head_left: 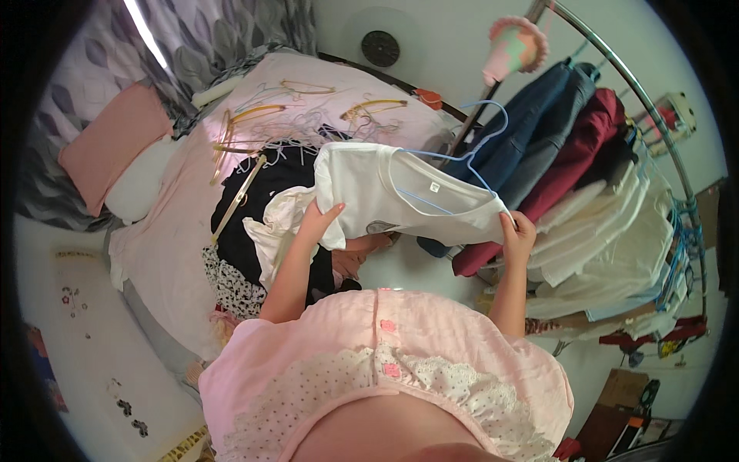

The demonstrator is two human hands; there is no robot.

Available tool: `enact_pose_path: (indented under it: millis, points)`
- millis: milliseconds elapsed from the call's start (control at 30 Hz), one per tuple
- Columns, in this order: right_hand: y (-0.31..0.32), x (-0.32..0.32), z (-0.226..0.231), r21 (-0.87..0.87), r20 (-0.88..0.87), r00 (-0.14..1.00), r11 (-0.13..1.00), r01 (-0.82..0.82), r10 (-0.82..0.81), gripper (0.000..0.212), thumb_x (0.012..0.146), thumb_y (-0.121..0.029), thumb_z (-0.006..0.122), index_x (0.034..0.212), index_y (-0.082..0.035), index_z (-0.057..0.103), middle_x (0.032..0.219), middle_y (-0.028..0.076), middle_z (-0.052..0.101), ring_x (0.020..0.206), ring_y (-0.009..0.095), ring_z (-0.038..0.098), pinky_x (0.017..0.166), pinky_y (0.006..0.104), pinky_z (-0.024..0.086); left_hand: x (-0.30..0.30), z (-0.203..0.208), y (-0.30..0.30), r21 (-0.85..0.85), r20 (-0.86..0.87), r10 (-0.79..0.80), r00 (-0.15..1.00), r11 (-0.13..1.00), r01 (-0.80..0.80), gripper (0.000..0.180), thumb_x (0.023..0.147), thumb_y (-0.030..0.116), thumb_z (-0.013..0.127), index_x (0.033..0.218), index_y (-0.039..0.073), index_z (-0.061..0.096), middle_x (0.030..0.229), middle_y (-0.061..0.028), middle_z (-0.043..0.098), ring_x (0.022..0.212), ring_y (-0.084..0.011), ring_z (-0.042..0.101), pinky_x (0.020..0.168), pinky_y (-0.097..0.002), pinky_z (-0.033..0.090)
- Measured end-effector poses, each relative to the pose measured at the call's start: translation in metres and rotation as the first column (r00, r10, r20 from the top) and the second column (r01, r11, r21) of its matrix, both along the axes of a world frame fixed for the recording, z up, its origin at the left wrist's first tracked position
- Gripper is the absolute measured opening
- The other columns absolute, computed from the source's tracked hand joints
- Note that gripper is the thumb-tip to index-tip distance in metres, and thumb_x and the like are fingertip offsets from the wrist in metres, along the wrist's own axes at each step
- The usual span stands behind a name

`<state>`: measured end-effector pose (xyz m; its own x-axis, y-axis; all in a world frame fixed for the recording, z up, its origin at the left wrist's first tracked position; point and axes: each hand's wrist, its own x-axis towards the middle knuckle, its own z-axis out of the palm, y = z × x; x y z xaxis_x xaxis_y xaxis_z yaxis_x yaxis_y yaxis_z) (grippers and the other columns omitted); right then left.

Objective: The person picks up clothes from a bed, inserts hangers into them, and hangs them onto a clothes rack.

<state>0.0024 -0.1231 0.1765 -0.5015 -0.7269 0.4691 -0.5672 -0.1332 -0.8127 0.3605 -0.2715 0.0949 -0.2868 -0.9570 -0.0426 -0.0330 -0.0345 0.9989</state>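
A white T-shirt (362,185) is stretched out in front of me, its neckline toward the rack side. My left hand (317,222) grips one side of it, thumb on top. The shoulder at the other end is pinched in my right hand (519,233). A light blue hanger (468,158) sits partly inside the neck opening, its hook sticking up beyond the shirt. Just left of my left hand, a cream garment (279,223) lies over a pile of black clothes (289,165) on the bed's edge. Black-and-white patterned fabric (231,285) hangs below the pile.
The bed (173,254) holds tangled thin hangers (289,127), yellow hangers (377,106) and a pink pillow (119,146). On the right, a metal clothes rack (654,100) carries dark blue jackets (531,115), a maroon garment (570,165) and white shirts (608,239). Cardboard boxes (620,389) stand at lower right.
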Motion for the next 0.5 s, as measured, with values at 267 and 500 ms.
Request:
enact_pose_path:
  millis: [267,500]
  points:
    - [0.105,-0.017,0.004,-0.047,0.088,0.948,0.950,0.310,-0.305,0.009,0.072,-0.004,0.067,0.070,-0.001,0.059,0.060,-0.001,0.053,0.055,0.005,0.045,0.050,0.0189,0.035,-0.048,-0.008,0.043,-0.050,-0.007,-0.280,0.960,0.959,0.279,0.045,0.075,0.017,0.065,0.112,-0.002,0.048,0.102,-0.0090,0.057,0.093,-0.0152,0.053,0.080,-0.0292,0.042]
    - [0.197,-0.012,0.004,0.009,0.020,0.860,0.860,0.510,-0.510,0.015,0.069,-0.008,0.071,0.066,-0.001,0.058,0.059,-0.002,0.053,0.053,0.005,0.045,0.049,0.0187,0.035,-0.095,0.016,0.066,-0.265,0.059,-0.333,0.941,0.904,0.336,0.049,0.074,0.014,0.065,0.114,-0.002,0.043,0.112,-0.0121,0.048,0.100,-0.0202,0.048,0.085,-0.0313,0.040]
